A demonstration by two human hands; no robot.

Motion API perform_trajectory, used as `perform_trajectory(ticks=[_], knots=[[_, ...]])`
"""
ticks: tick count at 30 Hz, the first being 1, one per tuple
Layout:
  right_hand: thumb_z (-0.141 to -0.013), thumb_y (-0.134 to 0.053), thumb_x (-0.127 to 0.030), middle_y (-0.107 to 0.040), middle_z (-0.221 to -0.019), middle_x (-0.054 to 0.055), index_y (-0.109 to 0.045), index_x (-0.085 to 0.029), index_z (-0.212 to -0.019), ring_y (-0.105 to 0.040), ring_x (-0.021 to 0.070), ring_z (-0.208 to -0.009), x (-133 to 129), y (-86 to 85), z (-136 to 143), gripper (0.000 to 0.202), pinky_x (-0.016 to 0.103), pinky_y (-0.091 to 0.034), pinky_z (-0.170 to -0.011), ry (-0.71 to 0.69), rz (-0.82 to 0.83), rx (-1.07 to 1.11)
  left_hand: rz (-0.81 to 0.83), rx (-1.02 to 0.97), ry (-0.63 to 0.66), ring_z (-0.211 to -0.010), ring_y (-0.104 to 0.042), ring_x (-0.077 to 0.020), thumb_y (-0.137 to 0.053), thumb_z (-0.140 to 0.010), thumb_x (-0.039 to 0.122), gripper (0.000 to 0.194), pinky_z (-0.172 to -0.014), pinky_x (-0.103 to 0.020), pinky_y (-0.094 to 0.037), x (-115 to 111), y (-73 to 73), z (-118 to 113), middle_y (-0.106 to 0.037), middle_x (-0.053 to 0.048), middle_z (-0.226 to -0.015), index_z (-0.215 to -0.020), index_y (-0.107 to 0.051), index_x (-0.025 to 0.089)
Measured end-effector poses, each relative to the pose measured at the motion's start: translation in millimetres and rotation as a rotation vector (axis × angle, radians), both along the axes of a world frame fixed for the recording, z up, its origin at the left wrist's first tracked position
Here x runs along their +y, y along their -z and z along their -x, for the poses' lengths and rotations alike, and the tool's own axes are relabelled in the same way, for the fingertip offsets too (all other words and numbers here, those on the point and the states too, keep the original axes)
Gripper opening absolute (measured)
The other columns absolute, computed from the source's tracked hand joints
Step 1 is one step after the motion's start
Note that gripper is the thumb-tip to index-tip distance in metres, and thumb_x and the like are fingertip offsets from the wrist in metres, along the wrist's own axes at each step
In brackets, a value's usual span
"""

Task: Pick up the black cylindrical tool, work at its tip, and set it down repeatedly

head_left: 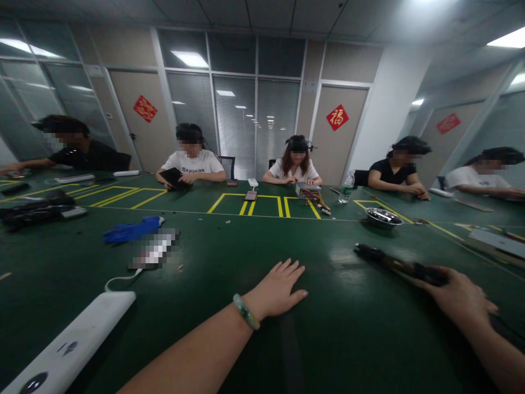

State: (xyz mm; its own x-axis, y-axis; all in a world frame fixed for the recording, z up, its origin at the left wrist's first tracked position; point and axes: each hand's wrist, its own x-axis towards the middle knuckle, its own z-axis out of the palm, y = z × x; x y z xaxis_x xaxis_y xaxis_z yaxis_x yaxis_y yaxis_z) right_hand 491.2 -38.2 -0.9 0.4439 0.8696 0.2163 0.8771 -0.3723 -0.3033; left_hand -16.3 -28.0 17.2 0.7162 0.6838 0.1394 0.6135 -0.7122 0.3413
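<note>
My left hand [281, 290] lies palm down on the green table [229, 257], fingers a little spread and nothing in it. A pale green bangle [246, 312] circles that wrist. On the right, my right hand [461, 295] is wrapped round the near end of a long dark tool [397, 264]. The tool's narrow tip points away to the left, over the table. What kind of tool it is, I cannot make out.
A blue glove [133, 230], a phone [156, 250] on a white cable and a white power bank [74, 345] lie left. A metal bowl [383, 218] and a bottle [346, 187] stand beyond the tool. Several people sit across the table.
</note>
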Motion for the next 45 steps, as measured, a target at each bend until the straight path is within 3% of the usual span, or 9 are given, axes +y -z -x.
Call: perform_trajectory(ticks=[2,9,14,18,22,25,30,37,45], knots=[[-0.066,-0.058,-0.071,-0.052,-0.126,0.018,-0.054,-0.030,-0.122,-0.044,0.0448,-0.114,5.5,-5.6,58.7,0.069,0.059,-0.035,-0.082,-0.025,-0.071,-0.015,-0.051,-0.018,-0.017,-0.145,-0.012,-0.0238,-0.029,-0.095,0.061,0.069,-0.117,-0.044,-0.017,0.2,-0.9,-1.9,-0.017,-0.004,-0.157,-0.152,-0.015,0.025],[-0.075,-0.067,-0.040,-0.058,-0.117,0.007,-0.058,-0.027,-0.112,-0.050,0.0306,-0.109,18.0,-11.0,276.0,0.041,0.041,-0.037,-0.087,-0.493,-0.192,0.096,-0.340,-0.139,-0.103,-0.146,-0.007,-0.0219,-0.043,-0.094,0.052,0.073,-0.119,-0.043,-0.015,-9.7,-17.0,-10.4,-0.009,-0.006,-0.159,-0.152,-0.008,0.023],[-0.088,-0.051,-0.027,-0.054,-0.126,0.010,-0.048,-0.022,-0.131,-0.049,0.0249,-0.113,23.4,-10.1,358.5,0.043,0.039,-0.037,-0.094,-0.772,-0.175,0.172,-0.392,-0.170,-0.149,-0.145,-0.016,-0.0194,-0.033,-0.099,0.045,0.059,-0.117,-0.042,-0.020,-10.7,-21.3,-6.3,-0.018,-0.005,-0.157,-0.151,-0.014,0.024],[-0.084,-0.052,-0.018,-0.044,-0.138,0.010,-0.038,-0.021,-0.140,-0.038,0.0247,-0.126,12.0,-21.3,346.3,0.057,0.038,-0.029,-0.106,-0.867,-0.205,0.141,-0.382,-0.163,-0.201,-0.142,-0.024,-0.0195,-0.033,-0.099,0.048,0.060,-0.115,-0.039,-0.025,-4.3,-15.2,-2.7,-0.025,-0.008,-0.155,-0.150,-0.019,0.020],[-0.082,-0.062,-0.027,-0.045,-0.131,0.014,-0.042,-0.019,-0.132,-0.041,0.0338,-0.123,-18.5,-20.4,302.5,0.055,0.047,-0.035,-0.098,-0.574,-0.133,-0.082,-0.400,-0.110,-0.204,-0.134,-0.038,-0.0238,-0.046,-0.092,0.052,0.060,-0.113,-0.042,-0.026,-0.2,-8.6,-2.2,-0.043,-0.009,-0.144,-0.142,-0.036,0.020],[-0.088,-0.058,-0.034,-0.052,-0.117,0.015,-0.045,-0.016,-0.124,-0.058,0.0299,-0.096,-40.4,-8.6,283.4,0.043,0.039,-0.045,-0.076,-0.403,0.039,-0.208,-0.386,-0.073,-0.214,-0.120,-0.050,-0.0245,-0.056,-0.088,0.049,0.051,-0.110,-0.044,-0.030,0.5,-8.9,-0.6,-0.056,-0.007,-0.127,-0.132,-0.047,0.024],[-0.098,-0.039,-0.031,-0.060,-0.093,0.006,-0.048,-0.019,-0.109,-0.062,0.0187,-0.074,-32.2,-7.6,269.9,0.018,0.028,-0.038,-0.061,-0.504,0.172,-0.080,-0.325,-0.012,-0.225,-0.106,-0.054,-0.0233,-0.059,-0.087,0.040,0.045,-0.093,-0.039,-0.042,0.6,-17.5,3.6,-0.057,-0.005,-0.117,-0.128,-0.048,0.027],[-0.100,-0.033,-0.038,-0.063,-0.087,0.004,-0.055,-0.021,-0.100,-0.059,0.0171,-0.079,18.7,-34.0,231.8,0.028,0.026,-0.035,-0.066,-0.593,0.137,0.097,-0.282,0.026,-0.123,-0.098,-0.054,-0.0224,-0.062,-0.082,0.041,0.040,-0.088,-0.037,-0.043,-4.7,-25.7,3.8,-0.059,-0.004,-0.106,-0.118,-0.056,0.025],[-0.099,-0.034,-0.042,-0.062,-0.093,0.004,-0.059,-0.021,-0.094,-0.058,0.0175,-0.082,0.4,-37.2,240.1,0.033,0.027,-0.036,-0.068,-0.623,0.121,-0.058,-0.297,-0.029,-0.088,-0.098,-0.055,-0.0203,-0.057,-0.087,0.038,0.034,-0.088,-0.036,-0.042,-9.8,-26.1,-3.4,-0.060,-0.003,-0.109,-0.118,-0.056,0.024]])
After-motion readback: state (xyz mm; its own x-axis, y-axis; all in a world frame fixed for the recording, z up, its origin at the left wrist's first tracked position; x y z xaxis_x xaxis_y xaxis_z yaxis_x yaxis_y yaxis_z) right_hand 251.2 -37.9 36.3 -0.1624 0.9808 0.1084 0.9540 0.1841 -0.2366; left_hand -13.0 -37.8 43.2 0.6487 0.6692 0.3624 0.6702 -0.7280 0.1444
